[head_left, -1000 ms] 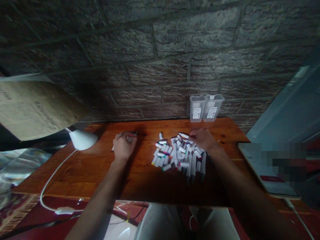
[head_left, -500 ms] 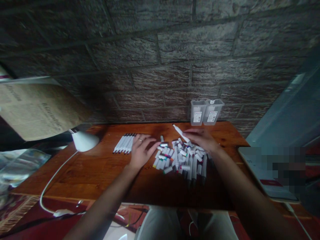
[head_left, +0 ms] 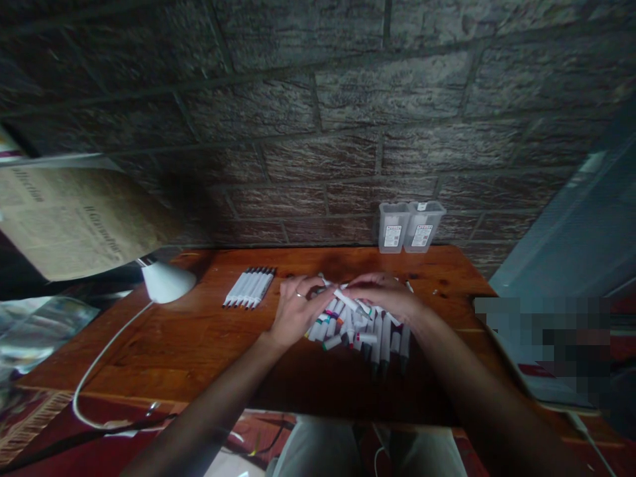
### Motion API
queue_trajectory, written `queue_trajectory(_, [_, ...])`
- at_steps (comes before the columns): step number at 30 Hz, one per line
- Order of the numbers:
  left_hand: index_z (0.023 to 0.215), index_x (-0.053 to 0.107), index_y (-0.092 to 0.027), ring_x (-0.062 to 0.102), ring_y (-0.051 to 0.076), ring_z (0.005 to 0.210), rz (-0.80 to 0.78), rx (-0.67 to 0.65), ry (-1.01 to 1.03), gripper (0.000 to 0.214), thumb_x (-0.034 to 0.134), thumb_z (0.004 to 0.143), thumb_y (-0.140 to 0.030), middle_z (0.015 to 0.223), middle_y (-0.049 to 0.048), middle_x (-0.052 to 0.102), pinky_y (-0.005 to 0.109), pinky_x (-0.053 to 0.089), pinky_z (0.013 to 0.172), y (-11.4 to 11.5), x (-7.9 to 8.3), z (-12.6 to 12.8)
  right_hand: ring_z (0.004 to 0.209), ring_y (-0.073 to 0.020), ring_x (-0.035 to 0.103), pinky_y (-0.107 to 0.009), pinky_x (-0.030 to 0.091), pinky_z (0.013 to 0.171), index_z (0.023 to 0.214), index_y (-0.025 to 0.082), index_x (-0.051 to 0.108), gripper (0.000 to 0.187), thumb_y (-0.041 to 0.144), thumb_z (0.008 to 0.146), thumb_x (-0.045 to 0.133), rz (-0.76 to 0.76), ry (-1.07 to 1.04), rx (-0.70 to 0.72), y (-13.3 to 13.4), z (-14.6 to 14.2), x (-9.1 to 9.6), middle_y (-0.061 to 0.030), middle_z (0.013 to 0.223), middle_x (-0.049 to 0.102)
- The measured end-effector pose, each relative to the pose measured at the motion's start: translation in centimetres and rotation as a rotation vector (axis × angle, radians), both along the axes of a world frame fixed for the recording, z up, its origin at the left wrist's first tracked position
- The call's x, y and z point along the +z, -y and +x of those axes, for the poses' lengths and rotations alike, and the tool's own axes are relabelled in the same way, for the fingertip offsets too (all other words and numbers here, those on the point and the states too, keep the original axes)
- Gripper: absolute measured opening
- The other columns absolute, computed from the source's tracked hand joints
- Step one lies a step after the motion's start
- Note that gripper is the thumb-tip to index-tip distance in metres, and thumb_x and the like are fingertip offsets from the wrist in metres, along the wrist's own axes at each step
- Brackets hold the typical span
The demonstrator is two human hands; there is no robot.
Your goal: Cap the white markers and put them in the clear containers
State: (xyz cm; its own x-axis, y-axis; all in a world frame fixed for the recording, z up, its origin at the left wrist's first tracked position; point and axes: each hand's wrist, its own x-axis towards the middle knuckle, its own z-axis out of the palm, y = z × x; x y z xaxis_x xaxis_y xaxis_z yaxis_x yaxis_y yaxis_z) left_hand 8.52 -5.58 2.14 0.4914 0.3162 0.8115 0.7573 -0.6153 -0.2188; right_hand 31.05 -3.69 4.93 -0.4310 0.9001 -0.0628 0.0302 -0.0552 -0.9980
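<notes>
Over a pile of markers and loose caps, my two hands come together at a white marker that slants down to the right. My right hand is closed, its fingertips pinching the marker from the right. From the left, my left hand, wearing a ring, closes its thumb and fingers at the marker's upper end; its exact grip is partly hidden. A neat row of white markers with dark ends lies on the table to the left of my left hand.
Two clear plastic containers stand at the table's back edge by the brick wall. A lamp with a white base and paper shade is at the left. A flat, partly blurred device lies at the right of the wooden table.
My right hand has carried the marker leftward and down over the pile. My left hand has moved right from beside the row, and its fingers have closed in at the marker.
</notes>
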Motion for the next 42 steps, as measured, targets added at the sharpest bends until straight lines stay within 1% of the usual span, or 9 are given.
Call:
queue_trajectory(6, [0.104, 0.071, -0.025, 0.059, 0.023, 0.098, -0.205, -0.064, 0.073, 0.018, 0.07, 0.086, -0.026, 0.101, 0.0056, 0.073, 0.038, 0.041, 0.088, 0.1, 0.2, -0.1, 0.065, -0.0107, 0.056, -0.024, 0.037, 0.059, 0.087, 0.019, 0.078, 0.028, 0.04, 0.069, 0.08, -0.012, 0.014, 0.006, -0.1, 0.4, 0.2, -0.0008, 0.079, 0.073])
queue_trajectory(9, [0.098, 0.071, -0.022, 0.061, 0.021, 0.09, -0.411, -0.094, 0.355, 0.016, 0.07, 0.086, -0.031, 0.092, 0.0052, 0.073, 0.036, 0.044, 0.084, -0.7, 0.3, -0.7, 0.068, -0.0125, 0.057, -0.025, 0.038, 0.06, 0.087, 0.019, 0.077, 0.032, 0.048, 0.074, 0.074, -0.016, 0.029, -0.04, -0.4, 1.2, 0.5, -0.0048, 0.087, 0.076])
queue_trajectory(13, [0.094, 0.072, -0.018, 0.062, 0.017, 0.075, -0.696, -0.116, 0.862, 0.025, 0.068, 0.084, -0.04, 0.081, 0.0035, 0.071, 0.03, 0.047, 0.074, -2.0, 0.3, -2.6, 0.088, -0.0193, 0.063, -0.03, 0.044, 0.075, 0.094, 0.022, 0.076, 0.037, 0.053, 0.075, 0.071, -0.083, 0.022, -0.171, -0.8, 2.0, 0.7, -0.0071, 0.097, 0.078])
queue_trajectory(16, [0.093, 0.074, -0.016, 0.063, 0.017, 0.074, -0.755, -0.026, 0.976, 0.031, 0.07, 0.078, -0.042, 0.084, 0.0047, 0.073, 0.029, 0.048, 0.073, -2.4, 0.4, -4.4, 0.095, -0.0221, 0.064, -0.032, 0.044, 0.078, 0.096, 0.022, 0.075, 0.039, 0.053, 0.073, 0.072, -0.098, 0.027, -0.186, -0.8, 2.1, 0.7, -0.0073, 0.097, 0.078])
queue_trajectory(24, [0.092, 0.078, -0.021, 0.07, 0.023, 0.08, -0.777, 0.581, 0.431, 0.029, 0.06, 0.08, -0.04, 0.088, 0.0064, 0.078, 0.032, 0.049, 0.075, -1.7, 1.1, -6.8, 0.091, -0.0205, 0.064, -0.029, 0.045, 0.074, 0.091, 0.022, 0.076, 0.035, 0.052, 0.074, 0.07, -0.072, 0.093, -0.179, -0.6, 2.0, 0.8, -0.0063, 0.099, 0.078])
queue_trajectory(29, [0.092, 0.078, -0.025, 0.068, 0.033, 0.094, -0.792, 0.876, 0.122, 0.03, 0.057, 0.081, -0.044, 0.092, 0.0105, 0.077, 0.043, 0.047, 0.085, -1.3, 1.4, -6.8, 0.082, -0.0174, 0.063, -0.026, 0.044, 0.07, 0.085, 0.02, 0.077, 0.031, 0.048, 0.075, 0.069, -0.045, 0.108, -0.203, -0.3, 1.8, 1.3, -0.0051, 0.094, 0.078])
queue_trajectory(33, [0.086, 0.077, -0.026, 0.065, 0.036, 0.102, -0.773, 0.975, 0.041, 0.033, 0.055, 0.083, -0.05, 0.092, 0.0121, 0.075, 0.049, 0.044, 0.089, -1.2, 1.2, -6.6, 0.075, -0.016, 0.063, -0.026, 0.044, 0.068, 0.085, 0.018, 0.078, 0.033, 0.048, 0.077, 0.067, 0.015, 0.155, -0.203, -0.6, 2.0, 1.1, -0.0056, 0.092, 0.078])
queue_trajectory(37, [0.094, 0.075, -0.022, 0.061, 0.036, 0.106, -0.656, 0.971, 0.063, 0.047, 0.048, 0.087, -0.059, 0.104, 0.016, 0.072, 0.047, 0.045, 0.086, -1.4, 0.7, -6.7, 0.072, -0.0159, 0.063, -0.026, 0.043, 0.065, 0.088, 0.017, 0.077, 0.039, 0.052, 0.08, 0.062, 0.119, 0.205, -0.18, -1.3, 2.5, 0.3, -0.0061, 0.092, 0.078])
queue_trajectory(42, [0.086, 0.076, -0.023, 0.061, 0.034, 0.104, -0.668, 0.979, 0.053, 0.044, 0.044, 0.091, -0.053, 0.099, 0.0149, 0.072, 0.046, 0.045, 0.086, -1.9, 0.3, -7.2, 0.074, -0.0203, 0.068, -0.029, 0.047, 0.065, 0.085, 0.017, 0.074, 0.034, 0.047, 0.082, 0.059, 0.214, 0.316, -0.214, -1.9, 3.0, -0.4, -0.0074, 0.086, 0.078])
